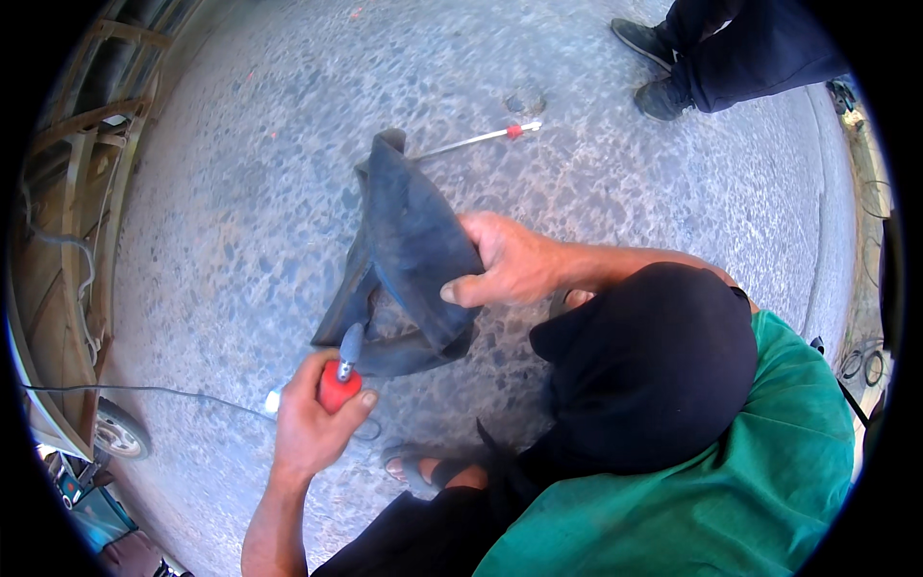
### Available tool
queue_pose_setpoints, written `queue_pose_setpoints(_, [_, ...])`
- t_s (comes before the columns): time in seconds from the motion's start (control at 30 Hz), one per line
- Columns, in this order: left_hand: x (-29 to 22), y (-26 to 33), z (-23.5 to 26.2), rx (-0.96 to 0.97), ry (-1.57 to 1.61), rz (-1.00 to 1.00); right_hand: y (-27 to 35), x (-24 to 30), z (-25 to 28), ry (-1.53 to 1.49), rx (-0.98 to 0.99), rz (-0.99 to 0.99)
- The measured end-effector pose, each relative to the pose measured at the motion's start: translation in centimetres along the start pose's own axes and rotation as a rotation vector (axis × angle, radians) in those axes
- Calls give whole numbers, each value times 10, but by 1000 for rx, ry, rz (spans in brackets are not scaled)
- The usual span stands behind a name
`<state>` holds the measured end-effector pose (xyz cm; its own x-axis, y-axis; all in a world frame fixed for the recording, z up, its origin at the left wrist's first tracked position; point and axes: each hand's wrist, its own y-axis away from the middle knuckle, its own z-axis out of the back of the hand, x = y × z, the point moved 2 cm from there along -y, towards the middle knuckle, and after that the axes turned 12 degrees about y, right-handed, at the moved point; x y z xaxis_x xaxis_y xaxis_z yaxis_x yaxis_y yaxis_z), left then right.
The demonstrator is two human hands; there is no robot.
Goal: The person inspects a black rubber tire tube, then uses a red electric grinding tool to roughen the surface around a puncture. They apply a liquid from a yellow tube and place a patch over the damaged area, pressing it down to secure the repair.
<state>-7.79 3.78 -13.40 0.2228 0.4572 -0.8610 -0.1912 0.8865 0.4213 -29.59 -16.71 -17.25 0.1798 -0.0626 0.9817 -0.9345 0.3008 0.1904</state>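
Person (615, 524) crouched near me, green shirt (711, 510), black cap (654, 370). Right hand (510, 260) grips folded dark rubber piece (415, 231). Left hand (322, 423), below-left of that grip, holds red tool (338, 388), grey tip (353, 342) up. Above the grip: metal rod (461, 144). Upper right: dark shoes (661, 100). Cable (154, 388) left of the tool grip.

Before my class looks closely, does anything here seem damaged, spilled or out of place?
Nothing looks spilled or plainly damaged. The dark rubber is slack and folded, but I can make out no tear. Slightly untidy: a thin rod lies loose on the ground, and a cable trails across at left.
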Motion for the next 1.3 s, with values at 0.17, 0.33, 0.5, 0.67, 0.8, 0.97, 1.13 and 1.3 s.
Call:
queue_pose_setpoints(0.17, [39,-8,28,-123,-111,69,-7,-6,16,20,-104,-35])
queue_pose_setpoints(0.33, [109,-9,83,-345,-144,314,-9,19,52,-76,-264,99])
queue_pose_setpoints(0.5, [170,-1,98,-382,-284,386,-7,13,46,-29,-275,59])
queue_pose_setpoints(0.67, [200,-1,75,-213,-390,482,-4,7,41,-37,-210,-7])
queue_pose_setpoints(0.8, [219,-2,58,-144,-510,507,-1,7,38,-18,-228,-8])
queue_pose_setpoints(0.97, [216,4,46,-234,-594,425,5,11,46,-51,-245,-17])
queue_pose_setpoints(1.13, [188,-4,30,-220,-603,-33,4,14,44,-41,-240,-35])
queue_pose_setpoints(1.3, [161,-13,-18,69,-653,-177,1,18,34,-57,-189,-56])
